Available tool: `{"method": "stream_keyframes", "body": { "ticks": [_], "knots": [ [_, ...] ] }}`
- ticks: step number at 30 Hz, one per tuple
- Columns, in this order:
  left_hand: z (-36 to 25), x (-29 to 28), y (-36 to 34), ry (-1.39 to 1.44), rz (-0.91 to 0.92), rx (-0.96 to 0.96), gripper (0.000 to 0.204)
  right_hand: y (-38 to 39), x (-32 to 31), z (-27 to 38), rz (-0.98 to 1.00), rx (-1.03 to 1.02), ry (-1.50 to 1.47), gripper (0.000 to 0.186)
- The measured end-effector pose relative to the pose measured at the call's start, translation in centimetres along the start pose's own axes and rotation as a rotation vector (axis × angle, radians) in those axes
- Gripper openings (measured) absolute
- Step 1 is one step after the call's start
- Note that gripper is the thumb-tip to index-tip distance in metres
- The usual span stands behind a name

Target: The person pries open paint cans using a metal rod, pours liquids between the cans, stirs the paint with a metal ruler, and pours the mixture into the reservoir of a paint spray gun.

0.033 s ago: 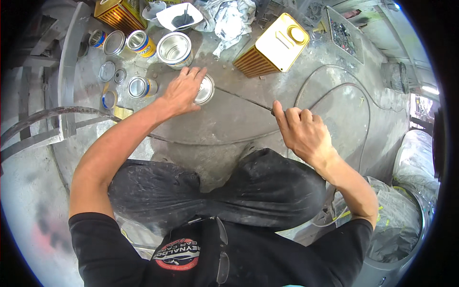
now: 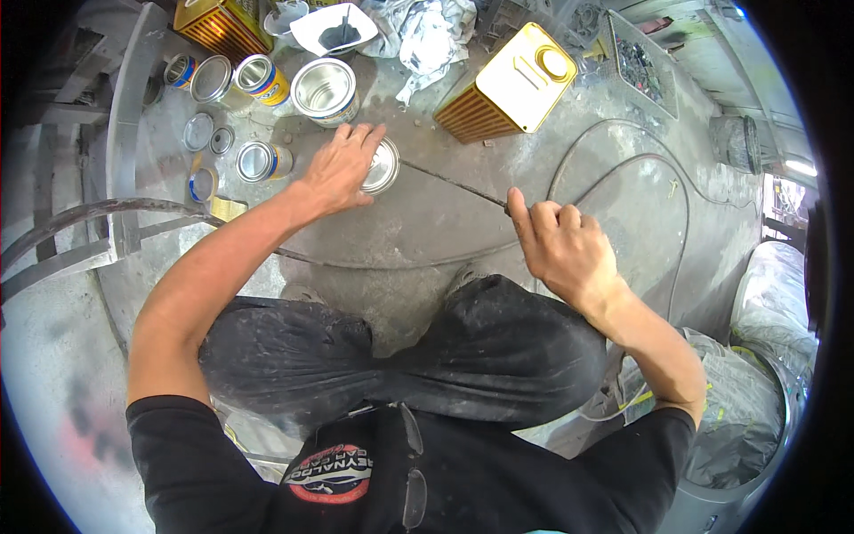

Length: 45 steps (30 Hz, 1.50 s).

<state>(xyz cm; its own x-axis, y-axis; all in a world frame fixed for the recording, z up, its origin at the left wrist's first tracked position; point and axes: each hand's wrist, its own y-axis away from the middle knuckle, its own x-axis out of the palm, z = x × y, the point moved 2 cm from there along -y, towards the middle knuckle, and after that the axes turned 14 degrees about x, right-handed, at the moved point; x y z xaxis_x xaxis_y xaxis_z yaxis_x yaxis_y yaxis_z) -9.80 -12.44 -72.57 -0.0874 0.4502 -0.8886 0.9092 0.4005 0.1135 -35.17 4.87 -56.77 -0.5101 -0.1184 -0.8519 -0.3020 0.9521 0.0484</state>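
Observation:
My left hand (image 2: 341, 167) lies over the left side of a small round metal can (image 2: 384, 169) on the floor, its fingers and thumb bracing it. The can's silvery top shows to the right of the fingers. In my right hand (image 2: 566, 247), the fingers are wrapped round the end of a long, thin, dark screwdriver-like rod (image 2: 454, 184); its handle is hidden by the fist. The rod's far tip meets the can's right rim. Just beyond my left hand stands a larger, lidless can (image 2: 324, 89). A smaller can (image 2: 258, 162) stands to the left of the hand.
A gold rectangular tin (image 2: 525, 80) stands beyond the rod. Several cans and lids (image 2: 198, 132) sit at the far left, near a grey post (image 2: 133, 116). A hose (image 2: 391, 264) crosses the floor before my knees. Crumpled sheeting (image 2: 427, 44) and a wire basket (image 2: 636, 67) lie farther back.

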Motion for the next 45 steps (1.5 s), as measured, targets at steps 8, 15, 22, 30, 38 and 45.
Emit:
{"method": "stream_keyframes", "body": {
  "ticks": [8, 15, 22, 30, 38, 45],
  "knots": [
    [0.2, 0.2, -0.4, 0.025, -0.023, 0.016, 0.118, 0.0, 3.8, -1.4, 0.466, 0.222, -0.643, 0.043],
    [0.5, 0.2, 0.3, 0.005, -0.057, 0.03, 0.121, 1.8, 2.2, -2.0, 0.262, 0.233, -0.58, 0.051],
    [0.7, 0.1, -0.2, 0.05, 0.011, -0.001, 0.117, 0.9, 1.5, -1.3, 0.181, 0.172, -0.36, 0.052],
    [0.7, -0.1, -0.1, 0.071, 0.005, -0.006, 0.115, 0.4, 0.6, -0.8, 0.165, 0.064, -0.209, 0.054],
    [1.0, -0.1, -0.1, 0.077, 0.031, -0.015, 0.116, -0.5, 0.7, -4.0, 0.647, 0.483, -0.941, 0.039],
    [1.2, 0.2, 0.0, 0.1, 0.0, 0.005, 0.118, 0.1, 1.4, -3.3, 0.459, 0.405, -0.78, 0.024]
  ]
}}
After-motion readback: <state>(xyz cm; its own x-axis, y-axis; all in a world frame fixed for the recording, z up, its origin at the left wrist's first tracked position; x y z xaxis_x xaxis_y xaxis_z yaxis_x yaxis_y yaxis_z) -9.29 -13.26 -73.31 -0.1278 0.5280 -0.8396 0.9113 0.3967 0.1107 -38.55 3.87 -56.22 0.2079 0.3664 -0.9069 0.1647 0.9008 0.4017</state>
